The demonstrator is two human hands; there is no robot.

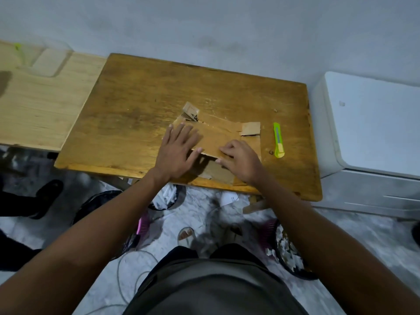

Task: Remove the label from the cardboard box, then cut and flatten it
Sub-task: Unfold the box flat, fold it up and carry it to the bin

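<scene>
A brown cardboard box (218,135), cut open and nearly flat, lies near the front right of the wooden table (141,105). My left hand (178,151) presses flat on its left part, fingers spread. My right hand (241,161) rests on its right part with fingers curled on the board's front edge. One flap (250,128) sticks out at the right, and a crumpled torn piece (191,111) lies at the far edge. A lime-green utility knife (278,140) lies on the table just right of the box.
A lighter wooden table (41,103) with a clear plastic container (45,60) adjoins on the left. A white cabinet (372,133) stands at the right. Below are bins with paper scraps (288,253), cables and another person's dark shoe (48,192).
</scene>
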